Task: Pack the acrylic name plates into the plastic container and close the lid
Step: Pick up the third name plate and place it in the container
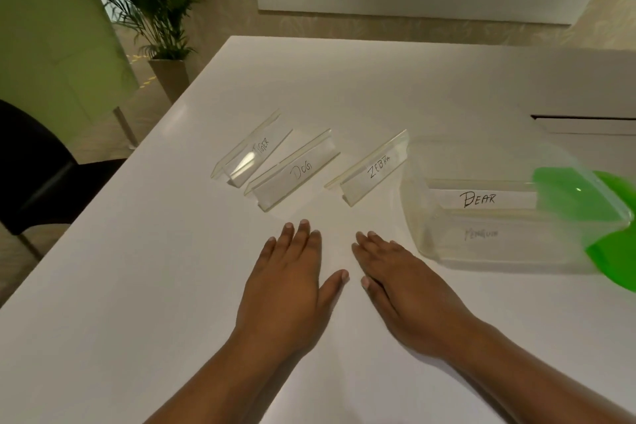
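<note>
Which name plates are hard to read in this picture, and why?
Head view: glare washes over the TIGER plate, hiding its first letter; the PENGUIN plate reads faint through the container wall; DOG plate pale; table edges bend from the wide lens.

Both bare hands, left hand and right hand, lie flat and empty on the white table. Three clear acrylic name plates stand beside the clear plastic container, which holds two more.

Both bare forearms reach in from the near edge. The left hand lies palm down, fingers straight and close, thumb spread right. The right hand lies palm down just beside it, angled left, fingers together, holding nothing.
</note>
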